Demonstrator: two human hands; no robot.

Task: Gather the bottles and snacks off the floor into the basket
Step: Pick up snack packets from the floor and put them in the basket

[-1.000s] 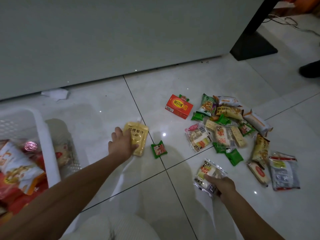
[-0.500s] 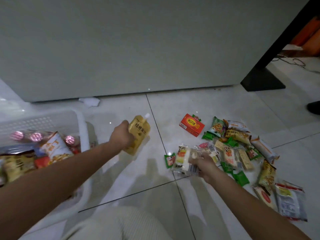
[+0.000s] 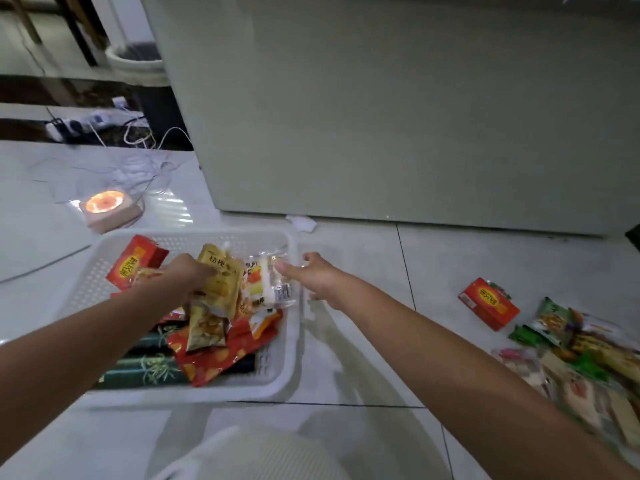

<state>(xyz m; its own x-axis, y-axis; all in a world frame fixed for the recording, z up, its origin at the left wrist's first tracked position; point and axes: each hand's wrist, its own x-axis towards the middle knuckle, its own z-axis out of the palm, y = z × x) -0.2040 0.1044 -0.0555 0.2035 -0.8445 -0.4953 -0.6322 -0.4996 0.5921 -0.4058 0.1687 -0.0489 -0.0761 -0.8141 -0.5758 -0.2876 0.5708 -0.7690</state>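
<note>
Left hand (image 3: 187, 277) clutched yellow pouch (image 3: 221, 282) over white basket (image 3: 292, 344), ready for dropping. Right hand (image 3: 313, 277), fingers loosened, empty, clear snack pack (image 3: 273, 282) just beside. Snack pile (image 3: 568, 348) remained on floor (image 3: 381, 341), right.

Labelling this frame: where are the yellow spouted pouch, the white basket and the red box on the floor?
yellow spouted pouch (image 3: 221, 282), head view, printed front.
white basket (image 3: 294, 344), head view, right rim.
red box (image 3: 488, 303), head view, top face.

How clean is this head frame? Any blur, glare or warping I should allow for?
Head view: dim indoor light; the snack pile smears with blur toward the right edge; white streaks of glare on the floor tiles beside the glowing lamp; wide-angle stretch lengthens both forearms; the basket stays fairly sharp.
</note>
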